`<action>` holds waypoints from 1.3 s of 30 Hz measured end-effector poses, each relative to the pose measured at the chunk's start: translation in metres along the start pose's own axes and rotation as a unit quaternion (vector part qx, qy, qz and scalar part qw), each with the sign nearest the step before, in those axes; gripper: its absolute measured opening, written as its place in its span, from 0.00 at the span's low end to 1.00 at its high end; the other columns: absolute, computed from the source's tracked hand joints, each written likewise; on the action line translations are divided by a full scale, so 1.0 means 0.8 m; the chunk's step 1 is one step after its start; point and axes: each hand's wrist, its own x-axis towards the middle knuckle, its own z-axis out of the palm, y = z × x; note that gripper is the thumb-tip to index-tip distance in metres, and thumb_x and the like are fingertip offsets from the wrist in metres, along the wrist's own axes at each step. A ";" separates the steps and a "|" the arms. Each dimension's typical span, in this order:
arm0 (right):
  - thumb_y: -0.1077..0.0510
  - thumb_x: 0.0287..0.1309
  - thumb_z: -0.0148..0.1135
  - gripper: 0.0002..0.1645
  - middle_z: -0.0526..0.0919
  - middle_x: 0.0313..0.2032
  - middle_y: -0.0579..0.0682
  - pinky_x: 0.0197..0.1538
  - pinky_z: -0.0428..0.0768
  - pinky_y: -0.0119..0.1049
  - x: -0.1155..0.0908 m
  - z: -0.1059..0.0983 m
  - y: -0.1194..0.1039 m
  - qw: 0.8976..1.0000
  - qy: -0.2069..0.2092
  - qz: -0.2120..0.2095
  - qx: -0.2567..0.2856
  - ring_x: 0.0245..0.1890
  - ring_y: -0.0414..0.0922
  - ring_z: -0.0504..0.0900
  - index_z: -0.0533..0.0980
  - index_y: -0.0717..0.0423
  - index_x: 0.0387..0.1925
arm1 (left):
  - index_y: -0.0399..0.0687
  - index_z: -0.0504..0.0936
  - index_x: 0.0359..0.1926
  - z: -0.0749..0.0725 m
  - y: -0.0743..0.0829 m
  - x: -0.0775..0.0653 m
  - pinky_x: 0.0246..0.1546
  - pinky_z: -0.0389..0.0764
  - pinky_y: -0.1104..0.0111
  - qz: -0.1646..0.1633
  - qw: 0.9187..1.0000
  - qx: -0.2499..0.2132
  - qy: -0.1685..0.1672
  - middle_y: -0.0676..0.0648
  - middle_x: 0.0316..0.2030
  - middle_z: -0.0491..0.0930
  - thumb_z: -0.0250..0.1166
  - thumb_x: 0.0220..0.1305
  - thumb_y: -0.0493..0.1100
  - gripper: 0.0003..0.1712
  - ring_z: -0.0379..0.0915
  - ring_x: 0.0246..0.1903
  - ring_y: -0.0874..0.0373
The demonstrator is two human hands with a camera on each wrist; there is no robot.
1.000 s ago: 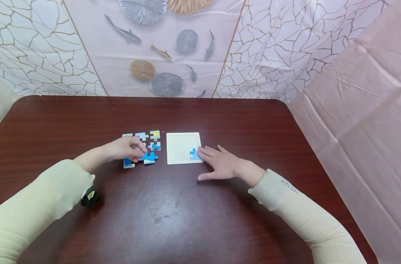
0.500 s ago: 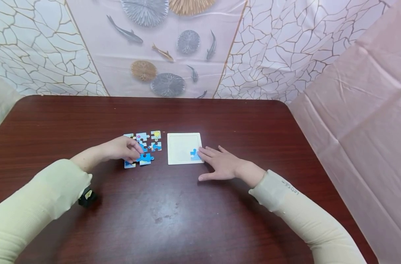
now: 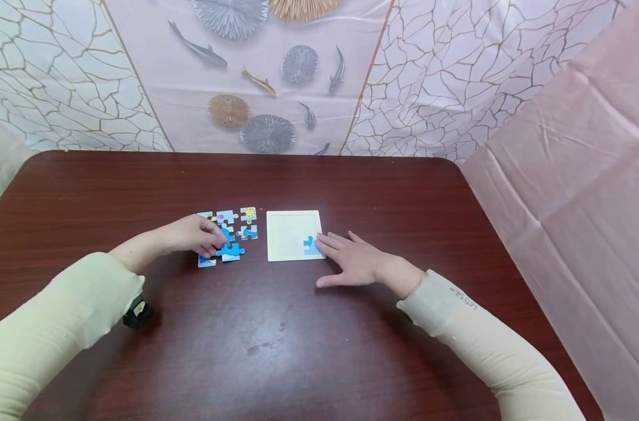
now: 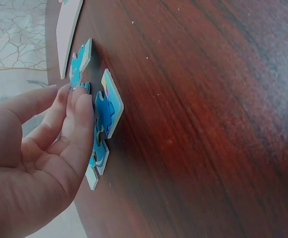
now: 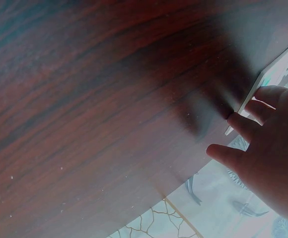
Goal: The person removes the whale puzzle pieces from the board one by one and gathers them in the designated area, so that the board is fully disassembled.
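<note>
My left hand (image 3: 195, 234) reaches over a group of jigsaw pieces left of the middle of the table. Its thumb and curled fingers (image 4: 84, 114) come together at the near edge of a blue puzzle piece (image 3: 231, 251), pinching it low over the table. My right hand (image 3: 356, 260) lies palm down with fingers spread, fingertips on the right edge of a square cream puzzle tray (image 3: 287, 257). One blue piece (image 3: 310, 246) sits in the tray's near right corner, partly hidden by those fingertips. The left hand covers some of the pieces behind it.
A piece with a yellow sun (image 3: 249, 214) lies at the back right of the group. Below it is another blue piece (image 3: 248, 232). A piece with blue and white (image 3: 206, 262) lies front left. The dark wooden table (image 3: 298, 351) meets a patterned cloth (image 3: 266, 76) behind.
My left hand has shifted slightly left, and the blue piece by its fingertips has slid left, away from the tray. My right hand stays in place on the tray's edge.
</note>
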 end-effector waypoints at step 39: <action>0.24 0.52 0.49 0.56 0.46 0.73 0.45 0.72 0.43 0.59 -0.001 0.001 0.003 1.000 0.011 -0.011 -0.013 0.74 0.46 0.45 0.46 0.48 0.73 | 0.30 0.70 0.58 0.086 0.095 0.085 0.45 0.82 0.65 0.031 0.999 -0.043 -0.004 0.32 0.50 0.78 0.53 0.67 0.40 0.23 0.79 0.45 0.48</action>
